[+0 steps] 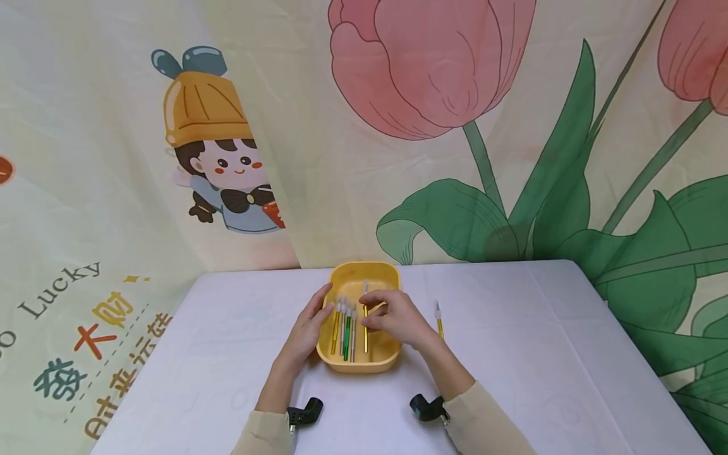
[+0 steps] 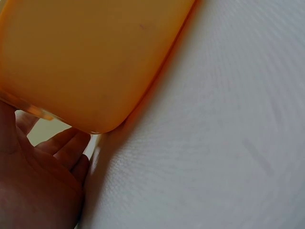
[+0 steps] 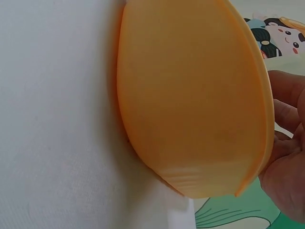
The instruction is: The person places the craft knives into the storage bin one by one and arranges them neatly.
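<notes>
A yellow plastic tray (image 1: 364, 366) with rounded corners sits at the back of the table. My left hand (image 1: 307, 328) grips its left rim, thumb over the edge and fingers along the outer wall; the left wrist view shows that hand (image 2: 43, 171) beside the wall. Inside, several slim paintbrushes (image 1: 347, 335) lie side by side at the left, pale tips pointing away, one with a green handle. Over the tray's right half my right hand (image 1: 398, 319) pinches a yellow-handled paintbrush (image 1: 366, 344) between thumb and fingers. In the right wrist view the tray wall hides that brush.
Another yellow-handled paintbrush (image 1: 438, 319) lies on the table to the right of the tray, partly hidden by my right forearm. A white cloth covers the table (image 1: 529, 354). Behind its far edge hangs a printed backdrop (image 1: 318, 208) with tulips and a cartoon figure.
</notes>
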The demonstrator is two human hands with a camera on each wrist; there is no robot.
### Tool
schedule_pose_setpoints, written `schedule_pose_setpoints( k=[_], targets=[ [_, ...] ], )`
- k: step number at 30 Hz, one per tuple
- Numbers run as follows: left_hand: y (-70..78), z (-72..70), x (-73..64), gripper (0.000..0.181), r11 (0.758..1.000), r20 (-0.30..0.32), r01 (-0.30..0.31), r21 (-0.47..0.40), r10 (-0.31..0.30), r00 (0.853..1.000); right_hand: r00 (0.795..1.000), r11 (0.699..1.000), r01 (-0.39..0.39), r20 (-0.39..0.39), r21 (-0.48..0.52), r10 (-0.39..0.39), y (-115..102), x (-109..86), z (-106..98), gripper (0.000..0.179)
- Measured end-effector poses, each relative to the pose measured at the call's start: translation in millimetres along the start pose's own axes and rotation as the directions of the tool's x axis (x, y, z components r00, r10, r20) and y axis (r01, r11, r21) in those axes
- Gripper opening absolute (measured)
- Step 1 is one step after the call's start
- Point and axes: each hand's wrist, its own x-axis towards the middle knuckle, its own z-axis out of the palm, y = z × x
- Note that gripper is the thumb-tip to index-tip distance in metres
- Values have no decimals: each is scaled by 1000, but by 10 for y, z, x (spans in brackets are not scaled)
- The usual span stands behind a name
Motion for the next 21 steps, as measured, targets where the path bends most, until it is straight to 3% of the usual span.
schedule_pose_setpoints(
  k=[11, 17, 21],
  targets=[
    [-16, 5, 13, 50, 1000, 10, -11, 3, 11, 1000, 1000, 995, -7, -10, -102, 6, -12, 27, 67, 40],
    [-24, -8, 7, 50, 1000, 16, -13, 0, 13, 1000, 1000, 959, -27, -16, -282, 23, -54, 69, 102, 35],
    [-15, -10, 5, 49, 1000, 12, -9, -5, 9, 1000, 999, 942, -32, -22, -334, 26, -65, 101, 132, 33]
  ],
)
